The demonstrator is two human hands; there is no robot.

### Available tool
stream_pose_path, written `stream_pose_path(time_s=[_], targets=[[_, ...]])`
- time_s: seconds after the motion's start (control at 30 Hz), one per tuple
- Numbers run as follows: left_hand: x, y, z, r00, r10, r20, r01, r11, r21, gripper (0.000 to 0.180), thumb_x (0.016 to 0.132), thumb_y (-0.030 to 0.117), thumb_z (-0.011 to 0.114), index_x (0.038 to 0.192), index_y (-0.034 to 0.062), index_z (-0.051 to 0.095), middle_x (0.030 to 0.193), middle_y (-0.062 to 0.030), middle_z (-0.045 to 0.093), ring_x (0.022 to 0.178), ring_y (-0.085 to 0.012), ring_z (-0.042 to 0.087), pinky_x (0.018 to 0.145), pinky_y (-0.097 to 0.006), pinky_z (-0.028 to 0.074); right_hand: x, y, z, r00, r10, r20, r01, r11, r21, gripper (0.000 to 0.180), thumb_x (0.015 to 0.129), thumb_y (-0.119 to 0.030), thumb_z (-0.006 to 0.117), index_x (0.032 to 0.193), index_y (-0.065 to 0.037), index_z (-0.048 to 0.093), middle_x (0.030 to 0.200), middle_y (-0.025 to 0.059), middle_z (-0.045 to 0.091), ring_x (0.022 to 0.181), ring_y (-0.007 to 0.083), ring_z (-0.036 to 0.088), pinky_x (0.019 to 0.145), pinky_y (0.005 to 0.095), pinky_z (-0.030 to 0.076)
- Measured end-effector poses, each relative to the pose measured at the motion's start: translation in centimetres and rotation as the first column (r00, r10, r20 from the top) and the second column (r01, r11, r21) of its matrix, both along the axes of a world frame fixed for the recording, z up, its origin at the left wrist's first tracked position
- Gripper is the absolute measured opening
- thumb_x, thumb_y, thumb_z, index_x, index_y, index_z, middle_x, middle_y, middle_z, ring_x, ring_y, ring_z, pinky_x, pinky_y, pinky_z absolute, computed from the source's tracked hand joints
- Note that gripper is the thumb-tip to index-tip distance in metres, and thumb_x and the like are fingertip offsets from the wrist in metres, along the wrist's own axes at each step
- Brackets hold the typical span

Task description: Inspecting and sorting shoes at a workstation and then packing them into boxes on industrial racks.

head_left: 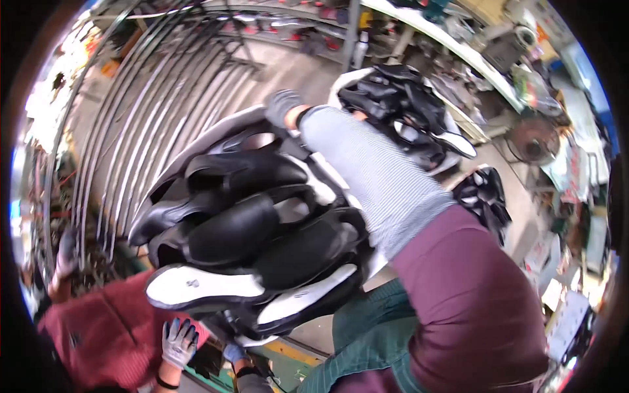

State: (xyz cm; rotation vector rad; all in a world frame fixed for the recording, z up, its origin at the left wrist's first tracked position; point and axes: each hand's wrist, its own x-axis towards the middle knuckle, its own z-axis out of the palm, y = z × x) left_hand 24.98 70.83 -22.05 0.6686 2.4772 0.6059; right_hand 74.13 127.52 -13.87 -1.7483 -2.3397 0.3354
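A pale basket [229,122] heaped with black shoes [232,229] fills the middle, tilted in front of me. Several shoes lie upside down or sideways, and two white soles face me at the near side. My right hand [285,109], in a grey glove, closes on the basket's far rim, its arm stretched across in a striped sleeve. Low at the near side, my left hand [236,354] in a blue glove holds the basket's edge, its fingertips hidden beneath the shoes.
At lower left stands a person in a red shirt [108,327]; a gloved hand [179,344] shows beside it, fingers spread. Metal rails [157,105] run along the left. Another basket of black shoes [400,98] sits far right, near shelves [452,46] and a fan [534,139].
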Motion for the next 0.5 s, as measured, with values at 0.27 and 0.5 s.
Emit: stream_pose_path(time_s=[0.27,0.5], targets=[[0.5,8.1,-0.1,0.963,-0.268,-0.017,0.255,0.933,-0.253,0.042,0.083,0.032,0.059,0.116,0.0085,0.049,0.112,-0.0132,0.05,0.1,-0.0173,0.047,0.085,-0.051,0.035,4.5,-2.6,-5.2,0.857,-0.303,-0.417,0.141,0.916,-0.376,0.031,0.079,-0.021,0.057,0.101,0.0,0.059,0.09,0.0225,0.064,0.085,0.0381,0.063,0.072,0.0417,0.049],[17.5,14.7,13.2,0.174,-0.978,0.115,0.902,0.111,-0.417,0.055,0.086,0.039,0.059,0.131,0.0139,0.04,0.131,-0.0138,0.041,0.118,-0.0149,0.04,0.096,-0.058,0.028,19.4,-29.6,-5.0,0.841,-0.491,-0.227,0.387,0.84,-0.38,0.046,0.089,-0.034,0.05,0.125,-0.005,0.047,0.113,0.0227,0.054,0.103,0.0404,0.053,0.088,0.0458,0.043]])
